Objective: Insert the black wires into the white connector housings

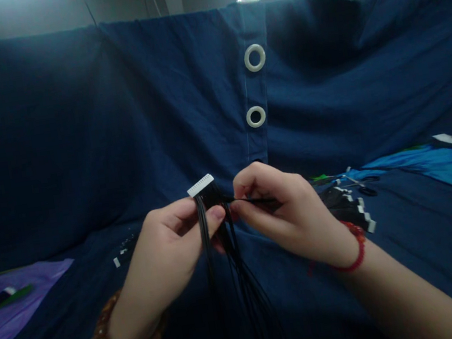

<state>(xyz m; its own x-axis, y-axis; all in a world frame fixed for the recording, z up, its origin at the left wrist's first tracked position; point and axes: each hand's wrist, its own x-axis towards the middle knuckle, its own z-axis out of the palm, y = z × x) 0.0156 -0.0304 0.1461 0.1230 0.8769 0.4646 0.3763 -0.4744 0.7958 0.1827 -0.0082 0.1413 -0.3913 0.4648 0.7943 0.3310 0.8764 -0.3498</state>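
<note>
**Wiring Workbench Behind Navy Drapes**

Looked like a small wiring workshop. Had navy cloth (pixel 75 129) hung across the back and spread over the bench, with white grommets (pixel 254 57) down a centre strip. Showed a bundle of black wires (pixel 240 263) at lower centre, more white-edged black connectors (pixel 345 202) and scissors (pixel 360 186) at right, a blue sheet (pixel 434 169) beyond them, and a purple sheet (pixel 16 303) at left.
</note>
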